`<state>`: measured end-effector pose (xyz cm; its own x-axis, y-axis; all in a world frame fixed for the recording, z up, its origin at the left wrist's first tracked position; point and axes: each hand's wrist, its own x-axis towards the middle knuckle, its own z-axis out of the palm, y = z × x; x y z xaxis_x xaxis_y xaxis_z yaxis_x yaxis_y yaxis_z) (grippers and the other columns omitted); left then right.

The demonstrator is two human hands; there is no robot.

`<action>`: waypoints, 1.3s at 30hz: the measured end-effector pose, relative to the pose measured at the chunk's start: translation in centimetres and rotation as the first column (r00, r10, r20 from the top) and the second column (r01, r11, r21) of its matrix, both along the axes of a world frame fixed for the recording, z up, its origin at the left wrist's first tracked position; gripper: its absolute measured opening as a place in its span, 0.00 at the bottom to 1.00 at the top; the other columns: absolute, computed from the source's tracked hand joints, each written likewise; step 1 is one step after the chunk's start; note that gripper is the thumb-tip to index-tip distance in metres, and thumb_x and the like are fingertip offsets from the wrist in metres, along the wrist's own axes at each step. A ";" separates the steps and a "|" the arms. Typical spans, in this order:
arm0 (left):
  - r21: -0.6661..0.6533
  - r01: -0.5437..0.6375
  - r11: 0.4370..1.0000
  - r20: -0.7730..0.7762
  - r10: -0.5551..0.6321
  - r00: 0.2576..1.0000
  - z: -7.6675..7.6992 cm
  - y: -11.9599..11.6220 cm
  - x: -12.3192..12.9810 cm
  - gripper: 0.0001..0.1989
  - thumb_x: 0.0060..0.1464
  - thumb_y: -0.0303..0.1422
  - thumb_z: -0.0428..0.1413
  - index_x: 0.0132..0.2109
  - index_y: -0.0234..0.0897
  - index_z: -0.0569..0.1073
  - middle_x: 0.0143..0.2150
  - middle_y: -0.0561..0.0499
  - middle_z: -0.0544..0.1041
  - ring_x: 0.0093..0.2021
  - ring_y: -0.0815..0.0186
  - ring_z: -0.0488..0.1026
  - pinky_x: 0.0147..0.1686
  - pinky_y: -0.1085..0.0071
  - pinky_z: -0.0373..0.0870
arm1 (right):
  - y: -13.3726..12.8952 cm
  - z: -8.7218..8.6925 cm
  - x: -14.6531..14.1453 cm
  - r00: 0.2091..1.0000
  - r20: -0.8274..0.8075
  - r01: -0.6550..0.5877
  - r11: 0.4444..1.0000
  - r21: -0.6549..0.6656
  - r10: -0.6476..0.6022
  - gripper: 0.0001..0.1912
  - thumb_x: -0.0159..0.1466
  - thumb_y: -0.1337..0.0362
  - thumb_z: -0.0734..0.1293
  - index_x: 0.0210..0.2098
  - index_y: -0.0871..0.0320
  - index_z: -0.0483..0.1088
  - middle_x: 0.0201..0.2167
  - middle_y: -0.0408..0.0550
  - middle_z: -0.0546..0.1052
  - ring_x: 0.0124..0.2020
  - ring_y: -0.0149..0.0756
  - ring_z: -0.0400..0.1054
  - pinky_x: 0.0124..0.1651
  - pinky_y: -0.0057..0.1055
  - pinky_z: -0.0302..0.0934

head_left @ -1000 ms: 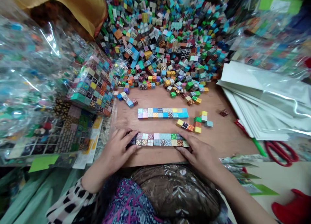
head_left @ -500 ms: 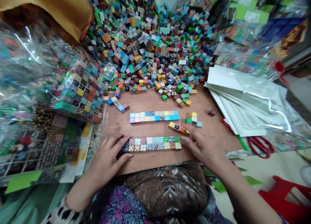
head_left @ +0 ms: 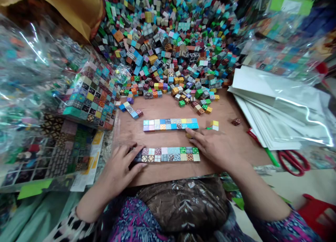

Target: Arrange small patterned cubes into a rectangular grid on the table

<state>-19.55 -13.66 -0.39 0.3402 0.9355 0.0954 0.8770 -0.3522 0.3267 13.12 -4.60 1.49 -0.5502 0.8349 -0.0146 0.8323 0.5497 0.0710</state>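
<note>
The near row of small printed square blocks, two wide with patterns in grey, white, pink and green (head_left: 170, 154), lies along the near edge of the brown wooden desk (head_left: 157, 139). The left hand (head_left: 118, 168) is at the row's left end, its thumb and forefinger spread along either side of the dark blocks there; whether they press on them I cannot tell. The right hand (head_left: 214, 149) is palm down beyond the row's right end, its fingers bent over a partly hidden yellowish block (head_left: 188, 135); the hand hides whether they pinch it. Those fingertips are just beside the near right corner of the far row of mostly blue and pale printed blocks (head_left: 170, 124), which runs roughly parallel to the near row. Past the right hand, toward the desk's right edge, are a yellow-and-white block piece (head_left: 214, 125) and a dark red speckled block (head_left: 236, 121). A large heap of loose multicoloured blocks (head_left: 168, 49) covers the desk's far edge.
</note>
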 end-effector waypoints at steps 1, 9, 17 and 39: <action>-0.002 0.000 1.000 -0.002 0.000 1.000 0.0 0.0 0.0 0.24 0.63 0.44 0.50 0.62 0.39 0.66 0.56 0.40 0.69 0.55 0.51 0.66 0.53 0.51 0.67 | 0.0 0.1 0.1 1.000 0.024 0.000 1.000 0.005 0.000 0.20 0.72 0.56 0.56 0.61 0.47 0.67 0.34 0.50 0.78 0.30 0.39 0.69 0.27 0.33 0.49; 0.018 0.004 1.000 -0.024 -0.003 1.000 0.0 0.0 0.4 0.25 0.62 0.46 0.51 0.63 0.42 0.64 0.57 0.40 0.68 0.55 0.51 0.66 0.52 0.51 0.67 | -0.4 -0.5 2.5 0.992 0.128 -0.016 0.993 0.116 0.001 0.20 0.72 0.59 0.58 0.62 0.47 0.66 0.30 0.48 0.75 0.27 0.38 0.68 0.26 0.33 0.43; 0.067 0.060 0.996 -0.108 -0.053 0.993 0.1 0.5 0.6 0.26 0.62 0.46 0.52 0.62 0.41 0.66 0.56 0.38 0.68 0.53 0.48 0.68 0.48 0.51 0.69 | 0.4 0.6 0.7 0.994 0.103 -0.039 0.998 0.052 0.034 0.20 0.71 0.61 0.58 0.60 0.47 0.67 0.34 0.50 0.77 0.27 0.38 0.67 0.25 0.34 0.43; 0.049 0.087 0.995 -0.107 -0.082 0.991 0.1 0.6 0.7 0.25 0.62 0.44 0.52 0.63 0.41 0.64 0.56 0.38 0.67 0.53 0.48 0.67 0.48 0.48 0.69 | -0.7 1.3 3.7 0.998 -0.054 -0.032 0.997 0.070 0.036 0.20 0.71 0.55 0.56 0.52 0.58 0.72 0.35 0.53 0.73 0.34 0.42 0.67 0.35 0.35 0.55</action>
